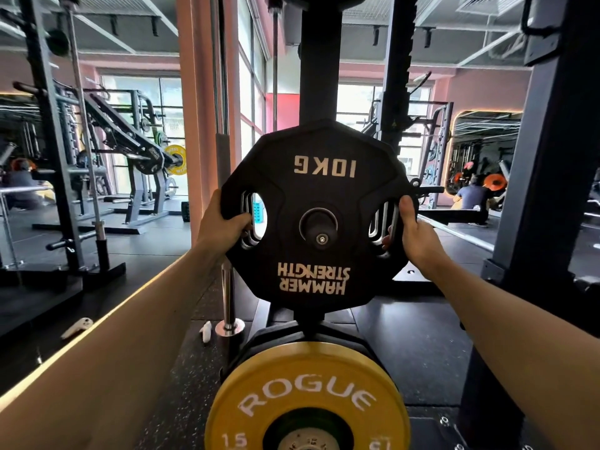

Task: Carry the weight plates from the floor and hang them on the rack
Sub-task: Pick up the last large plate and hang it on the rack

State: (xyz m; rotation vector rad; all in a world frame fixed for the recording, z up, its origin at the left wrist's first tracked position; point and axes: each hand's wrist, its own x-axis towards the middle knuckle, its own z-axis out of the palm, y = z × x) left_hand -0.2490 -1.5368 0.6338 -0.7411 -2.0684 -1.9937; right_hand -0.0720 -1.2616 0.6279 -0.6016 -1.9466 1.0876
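A black 10 kg Hammer Strength plate [319, 177] faces me upside down in the centre of the head view. Its centre hole sits over a black peg [319, 227] of the rack upright [319, 76]. My left hand [224, 222] grips the plate's left edge, fingers curled into the left grip slot. My right hand [410, 225] grips the right edge, fingers through the right slot. Below hangs a yellow 15 kg Rogue plate [308, 378] on a lower peg, with a black plate [276, 336] behind it.
A vertical barbell [227, 287] stands just left of the rack in a floor holder. Two white objects [76, 327] [206, 331] lie on the black rubber floor. A dark rack post [545, 157] rises at right. Other gym machines and people fill the background.
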